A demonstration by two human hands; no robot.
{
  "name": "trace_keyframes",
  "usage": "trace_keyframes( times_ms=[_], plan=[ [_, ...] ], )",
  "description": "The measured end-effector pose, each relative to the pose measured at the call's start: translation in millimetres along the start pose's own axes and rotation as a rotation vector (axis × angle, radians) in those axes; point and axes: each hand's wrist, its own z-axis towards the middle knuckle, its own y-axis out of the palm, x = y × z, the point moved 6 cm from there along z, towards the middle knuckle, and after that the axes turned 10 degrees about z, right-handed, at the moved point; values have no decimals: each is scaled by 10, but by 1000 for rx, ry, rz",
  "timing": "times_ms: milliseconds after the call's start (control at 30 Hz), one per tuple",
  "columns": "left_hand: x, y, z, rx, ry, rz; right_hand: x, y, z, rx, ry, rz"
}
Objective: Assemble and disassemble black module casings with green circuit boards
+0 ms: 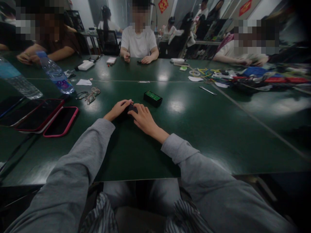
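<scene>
A small black object point(130, 108) lies on the dark green table point(194, 129) in front of me, gripped from both sides. My left hand point(118, 110) holds its left end and my right hand point(143, 119) covers its right end with the fingers curled over it. Most of the object is hidden by my fingers. A little beyond my right hand sits a black box with a green top point(153, 98), apart from both hands. Both my arms wear grey sleeves.
Phones in red cases point(60, 121) lie at the left, with glasses point(87, 94) and two water bottles point(55, 72) beyond. Other people sit along the far edge. Cables and coloured clutter point(243, 77) fill the far right; a metal tool point(207, 90) lies nearby.
</scene>
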Motion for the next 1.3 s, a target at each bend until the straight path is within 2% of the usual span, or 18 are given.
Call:
trace_keyframes(
  times_ms=[533,833,1300],
  plan=[
    [-2,-1,-3,-4,-8,53,-7,-1,7,-19,5,-42],
    [-52,-3,20,15,-24,103,65,55,-7,-1,48,40],
    [-11,-7,6,11,-19,110,81,49,-11,44,55,107]
  ],
)
